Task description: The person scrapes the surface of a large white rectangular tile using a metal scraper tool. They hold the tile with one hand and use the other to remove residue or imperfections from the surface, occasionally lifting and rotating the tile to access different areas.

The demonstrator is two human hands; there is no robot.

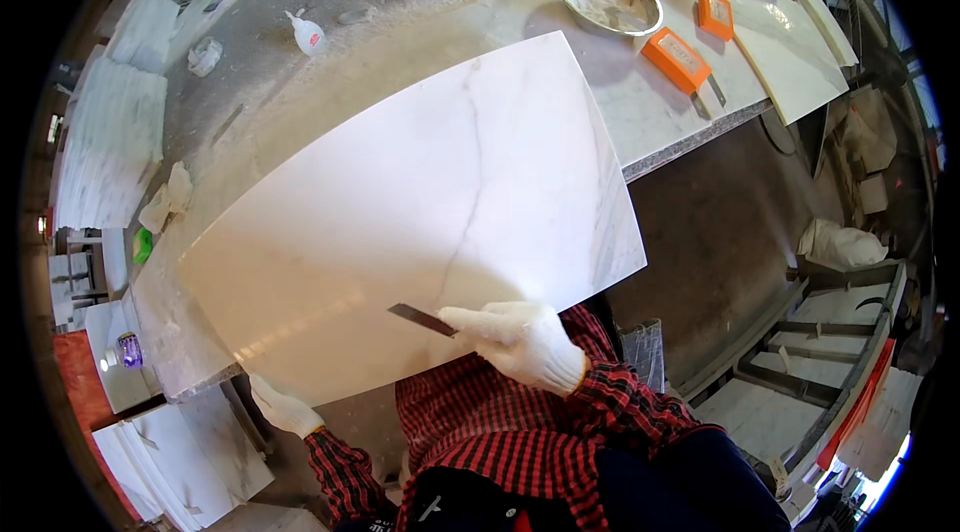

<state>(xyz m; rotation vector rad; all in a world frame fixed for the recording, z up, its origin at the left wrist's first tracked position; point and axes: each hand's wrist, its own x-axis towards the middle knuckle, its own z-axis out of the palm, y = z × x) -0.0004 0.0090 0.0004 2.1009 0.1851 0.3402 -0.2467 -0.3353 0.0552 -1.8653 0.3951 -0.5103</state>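
Note:
A large white marble slab (400,202) with a grey vein lies across the worktable in front of me. My right hand (525,342), in a white knit glove, is closed around a thin flat metal scraper blade (422,318). The blade points left just over the slab's near part; whether it touches the surface I cannot tell. At the slab's near left edge, my left hand (285,409), gloved too, grips the rim, its fingers partly hidden under the stone.
On the table's far right are a metal bowl (575,0) of pale paste with a tool in it, two orange boxes (678,60) and another slab (790,57). A white bottle (307,35) stands at the far left. A metal rack (810,362) is at right.

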